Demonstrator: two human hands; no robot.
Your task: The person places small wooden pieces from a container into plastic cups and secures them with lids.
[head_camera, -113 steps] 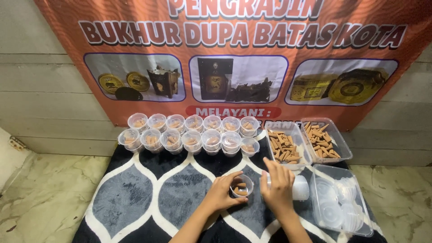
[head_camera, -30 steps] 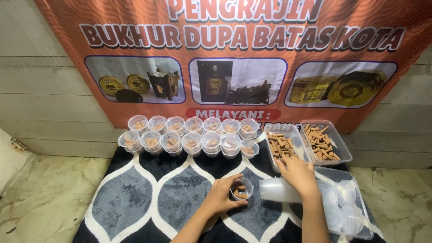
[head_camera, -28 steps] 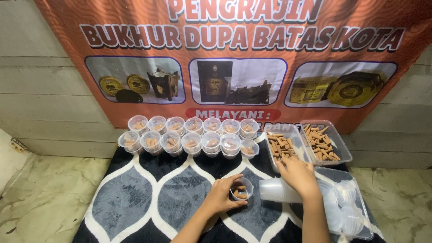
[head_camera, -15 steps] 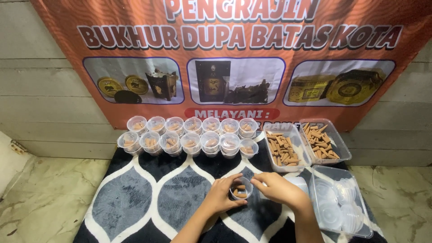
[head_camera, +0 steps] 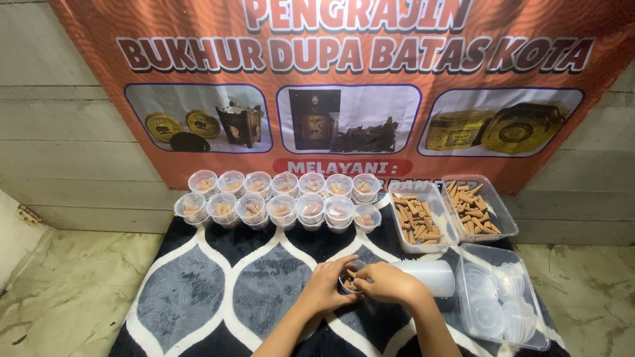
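Observation:
My left hand [head_camera: 329, 285] grips a small clear plastic cup [head_camera: 348, 282] that stands on the patterned mat and has brown incense cones in it. My right hand [head_camera: 389, 282] is over the cup's right rim, fingers curled, touching it; whether a lid or a cone is under the fingers is hidden. A stack of empty clear cups [head_camera: 430, 276] lies on its side just right of my right hand.
Two rows of filled clear cups [head_camera: 278, 201] stand at the mat's far edge. Two clear trays of brown cones [head_camera: 421, 218] [head_camera: 477, 208] sit at the back right. A clear tray of round lids [head_camera: 503, 301] lies at the right. An orange banner hangs behind.
My right hand came back from the lid tray at the right to the cup held by my left hand. The left hand and cup stayed in place.

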